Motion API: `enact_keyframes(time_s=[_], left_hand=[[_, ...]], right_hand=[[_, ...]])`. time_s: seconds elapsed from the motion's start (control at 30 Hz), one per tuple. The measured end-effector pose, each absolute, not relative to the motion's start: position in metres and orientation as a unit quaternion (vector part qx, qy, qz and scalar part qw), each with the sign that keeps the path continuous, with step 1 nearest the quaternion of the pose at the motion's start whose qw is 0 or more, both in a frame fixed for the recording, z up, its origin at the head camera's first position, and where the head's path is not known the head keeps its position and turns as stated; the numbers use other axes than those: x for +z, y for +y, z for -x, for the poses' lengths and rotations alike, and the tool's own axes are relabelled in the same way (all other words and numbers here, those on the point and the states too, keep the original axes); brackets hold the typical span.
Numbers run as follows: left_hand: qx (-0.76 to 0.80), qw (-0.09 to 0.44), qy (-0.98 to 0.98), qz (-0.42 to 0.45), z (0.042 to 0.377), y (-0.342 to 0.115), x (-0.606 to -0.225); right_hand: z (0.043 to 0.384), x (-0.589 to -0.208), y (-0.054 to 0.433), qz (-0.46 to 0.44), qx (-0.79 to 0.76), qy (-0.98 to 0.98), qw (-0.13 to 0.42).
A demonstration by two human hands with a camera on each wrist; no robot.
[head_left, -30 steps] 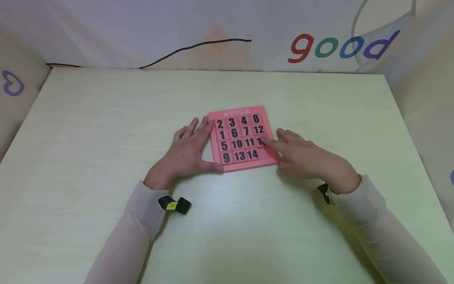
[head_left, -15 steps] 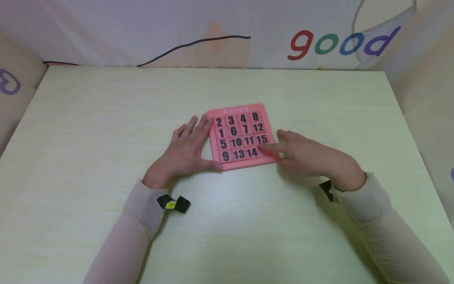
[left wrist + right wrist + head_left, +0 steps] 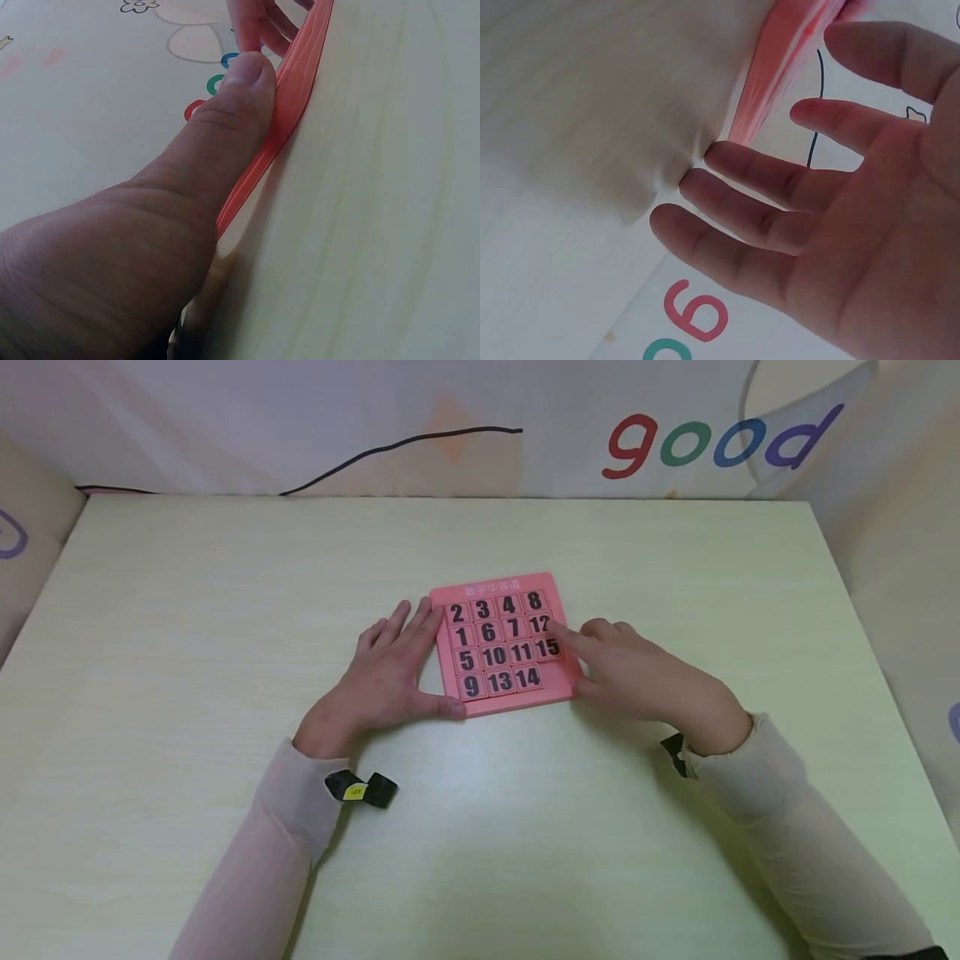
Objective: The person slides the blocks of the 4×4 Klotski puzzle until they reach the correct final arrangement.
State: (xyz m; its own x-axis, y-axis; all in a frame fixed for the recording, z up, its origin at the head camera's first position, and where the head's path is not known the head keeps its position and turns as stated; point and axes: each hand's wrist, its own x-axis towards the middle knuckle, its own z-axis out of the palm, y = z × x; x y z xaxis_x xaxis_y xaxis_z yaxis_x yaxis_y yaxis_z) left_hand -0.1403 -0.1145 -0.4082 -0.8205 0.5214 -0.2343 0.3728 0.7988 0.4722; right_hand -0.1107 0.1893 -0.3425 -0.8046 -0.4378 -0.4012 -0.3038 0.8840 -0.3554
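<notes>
A pink sliding number puzzle (image 3: 558, 692) lies flat on the table, its black-numbered tiles facing up. The bottom row reads 9, 13, 14, with a bare slot at the right end under the 15 tile (image 3: 548, 648). My left hand (image 3: 382, 681) rests along the puzzle's left side, fingers straight, with the thumb on the lower left corner. In the left wrist view that thumb (image 3: 232, 112) lies on the pink edge. My right hand (image 3: 637, 672) reaches in from the right, its index fingertip at the right part of the 12 tile (image 3: 536, 625). Its other fingers are extended beside the frame.
The pale wooden table (image 3: 225, 585) surrounds the puzzle. A cloth backdrop (image 3: 337, 410) with the coloured word "good" stands along the far edge, and cloth walls rise at both sides. A black strap (image 3: 360, 788) sits on the left wrist.
My right index fingertip has gone from the 15 tile, down to its lower edge, then up to the 12 tile. My left hand keeps its place on the puzzle.
</notes>
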Motion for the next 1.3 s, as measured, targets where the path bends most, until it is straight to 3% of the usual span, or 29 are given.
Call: enact_keyframes(time_s=[0.73, 0.87, 1.03, 1.3], left_hand=[[0.206, 0.177, 0.931, -0.242, 0.141, -0.115, -0.408], [0.206, 0.177, 0.932, -0.241, 0.141, -0.116, -0.407], [0.213, 0.179, 0.929, -0.243, 0.140, -0.116, -0.408], [0.204, 0.177, 0.931, -0.245, 0.141, -0.116, -0.408]], right_hand=[[0.106, -0.327, 0.192, 0.227, -0.144, 0.918, 0.291], [0.121, -0.335, 0.185, 0.191, -0.159, 0.930, 0.269], [0.138, -0.347, 0.180, 0.146, -0.155, 0.934, 0.288], [0.132, -0.350, 0.182, 0.158, -0.133, 0.931, 0.300]])
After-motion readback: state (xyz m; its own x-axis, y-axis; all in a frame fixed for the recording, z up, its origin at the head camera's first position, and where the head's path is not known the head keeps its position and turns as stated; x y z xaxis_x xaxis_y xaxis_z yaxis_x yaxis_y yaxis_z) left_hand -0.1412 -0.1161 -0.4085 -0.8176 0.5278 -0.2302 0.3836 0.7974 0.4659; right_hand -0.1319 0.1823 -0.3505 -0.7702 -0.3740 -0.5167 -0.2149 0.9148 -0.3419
